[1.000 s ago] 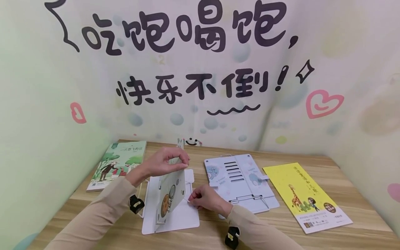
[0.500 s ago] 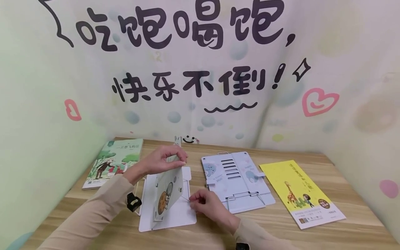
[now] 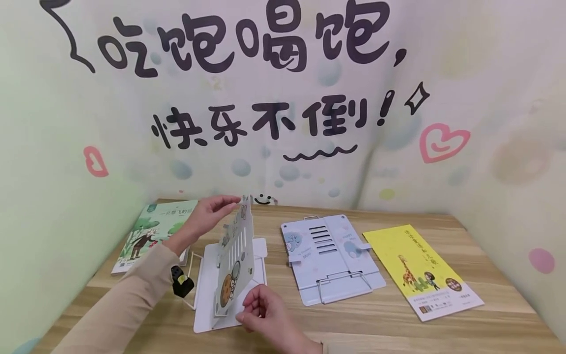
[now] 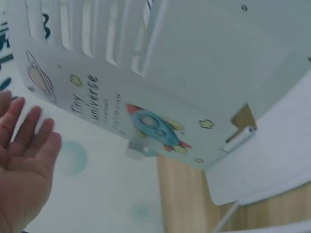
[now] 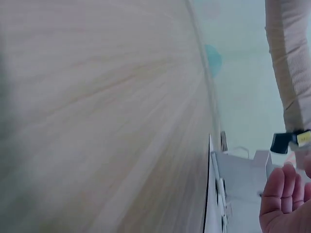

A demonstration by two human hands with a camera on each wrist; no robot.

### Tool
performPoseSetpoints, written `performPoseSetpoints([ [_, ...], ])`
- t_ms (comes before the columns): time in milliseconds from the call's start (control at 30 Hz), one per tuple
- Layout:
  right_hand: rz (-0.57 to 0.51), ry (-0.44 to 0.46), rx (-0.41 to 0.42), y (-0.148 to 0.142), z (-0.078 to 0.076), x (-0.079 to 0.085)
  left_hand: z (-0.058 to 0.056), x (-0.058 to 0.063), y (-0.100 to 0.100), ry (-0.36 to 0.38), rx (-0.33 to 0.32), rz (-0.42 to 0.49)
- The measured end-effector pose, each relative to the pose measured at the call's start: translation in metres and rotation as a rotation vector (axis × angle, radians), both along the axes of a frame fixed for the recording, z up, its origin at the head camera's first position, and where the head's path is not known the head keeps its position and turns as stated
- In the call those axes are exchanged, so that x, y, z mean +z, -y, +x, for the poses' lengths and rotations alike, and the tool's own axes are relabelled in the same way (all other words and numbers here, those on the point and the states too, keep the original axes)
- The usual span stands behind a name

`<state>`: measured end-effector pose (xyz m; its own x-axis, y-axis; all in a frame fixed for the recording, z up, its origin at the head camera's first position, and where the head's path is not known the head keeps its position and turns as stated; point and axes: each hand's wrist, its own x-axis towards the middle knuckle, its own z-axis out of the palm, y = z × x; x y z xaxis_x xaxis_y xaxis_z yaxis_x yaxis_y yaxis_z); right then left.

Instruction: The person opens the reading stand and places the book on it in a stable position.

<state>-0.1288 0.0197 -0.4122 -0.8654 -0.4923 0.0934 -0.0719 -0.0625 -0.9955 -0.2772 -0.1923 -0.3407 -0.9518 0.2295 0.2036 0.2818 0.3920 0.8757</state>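
Observation:
A folding book stand (image 3: 239, 250) with cartoon prints and slots has its panel raised steeply over a white base plate (image 3: 208, 290). In the left wrist view the panel (image 4: 194, 73) carries a rocket and the words "Tiny universe". My left hand (image 3: 212, 216) is at the panel's upper left edge, fingers extended; in its wrist view the fingers (image 4: 36, 133) look apart from the panel. Beside the base plate's near right corner is my right hand (image 3: 274, 319), with loosely bent fingers and nothing visible in them. The right wrist view shows that hand (image 5: 289, 204) only partly.
A second book stand (image 3: 327, 255) lies folded flat to the right, its wire support at the front. Further right lies a yellow book (image 3: 420, 270); a green book (image 3: 150, 231) is at the back left. A printed cloth wall (image 3: 283, 177) rises behind the wooden table (image 3: 353, 324).
My left hand has let go of the panel's top and moved left and up; the panel now stands steeper. My right hand has left the wire by the panel and moved towards me.

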Motion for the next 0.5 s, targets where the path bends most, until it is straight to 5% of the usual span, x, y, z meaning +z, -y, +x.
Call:
performPoseSetpoints([
  [200,-0.068,0.041,-0.026,0.017,-0.001,-0.002,-0.008,-0.021,0.008,0.117,0.024,-0.08],
  [500,-0.04,0.02,-0.074,0.019,-0.005,0.002,-0.014,-0.025,0.0,0.096,0.063,-0.041],
])
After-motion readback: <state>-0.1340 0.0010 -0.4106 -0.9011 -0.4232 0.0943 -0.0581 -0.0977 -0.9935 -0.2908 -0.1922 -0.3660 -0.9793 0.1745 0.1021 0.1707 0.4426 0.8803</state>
